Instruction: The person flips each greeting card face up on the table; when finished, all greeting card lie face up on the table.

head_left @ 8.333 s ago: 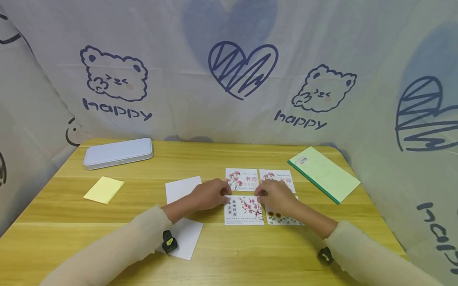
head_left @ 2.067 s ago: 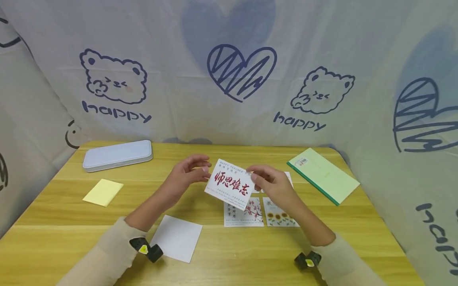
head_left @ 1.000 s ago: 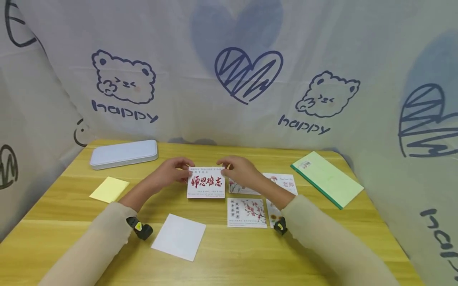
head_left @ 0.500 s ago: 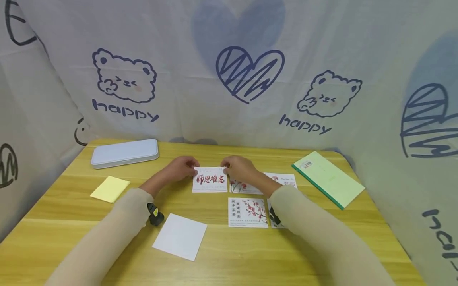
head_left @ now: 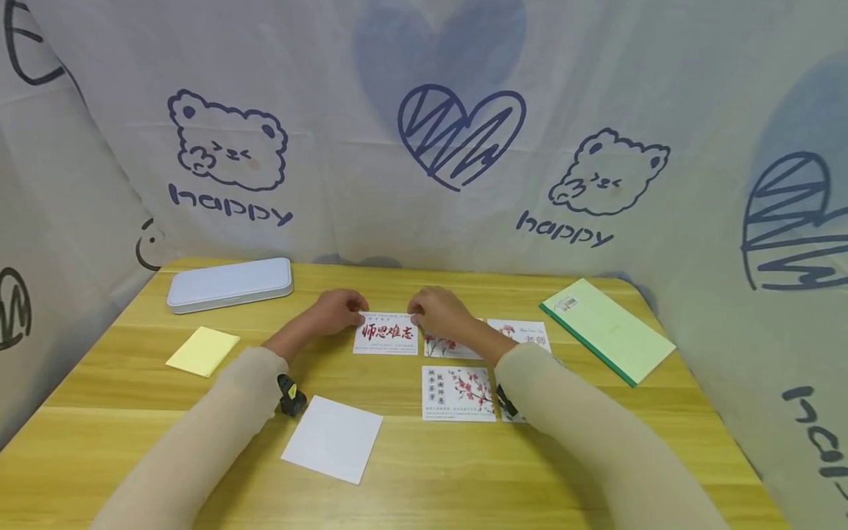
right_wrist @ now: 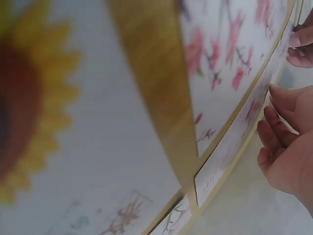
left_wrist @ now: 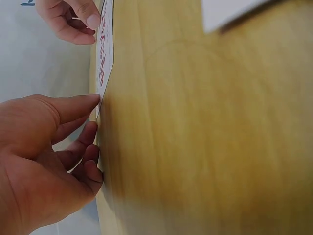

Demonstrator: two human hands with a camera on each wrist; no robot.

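A white greeting card with red Chinese lettering (head_left: 386, 340) lies at the left end of the far row of cards. My left hand (head_left: 334, 312) pinches its far left corner between thumb and fingers. At the far right corner my right hand (head_left: 439, 312) pinches it the same way. Under my right wrist are two carnation cards (head_left: 440, 348), partly covered. Nearer me lie a blossom-branch card (head_left: 457, 395) and a sunflower card (right_wrist: 102, 122), mostly hidden by my right sleeve in the head view. A blank white card (head_left: 334, 439) lies askew at the front left.
A pale pencil case (head_left: 230, 285) stands at the back left, with a yellow sticky-note pad (head_left: 202, 351) in front of it. A light green notebook with a dark green spine (head_left: 608, 331) lies at the right. Printed cloth (head_left: 344, 199) hangs behind the table's far edge.
A blank-faced card on the left was picked up; the red-lettered card appeared in my right hand, then both hands set it left of the carnation cards. Over the last half second it barely shifted.
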